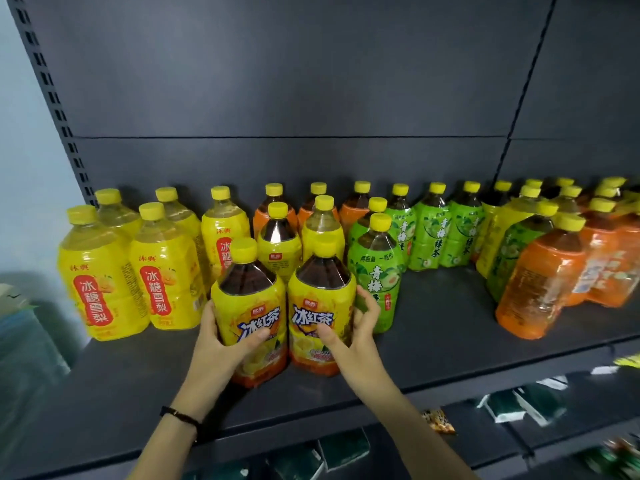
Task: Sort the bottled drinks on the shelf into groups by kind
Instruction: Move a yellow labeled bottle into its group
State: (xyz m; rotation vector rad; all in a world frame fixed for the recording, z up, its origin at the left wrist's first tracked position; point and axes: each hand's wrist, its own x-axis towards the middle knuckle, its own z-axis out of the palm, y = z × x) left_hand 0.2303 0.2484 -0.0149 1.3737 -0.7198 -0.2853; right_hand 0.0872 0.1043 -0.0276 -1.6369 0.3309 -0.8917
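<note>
Head view, lower centre of frame: left tea bottle [249, 306] clasped by left hand [221, 344], right tea bottle [322, 292] clasped by right hand [356, 327], side by side on dark shelf [450, 341].

I find one dark grey shelf [433, 323]. Standing on it: yellow pear drink bottles [100, 271] at left, two iced tea bottles [249, 306] near centre, green tea bottles [429, 237] farther right, orange-labelled bottles [540, 282] at right, closely packed.

Glossy plastic bottles [248, 306], matt metal shelf [433, 327]
</note>
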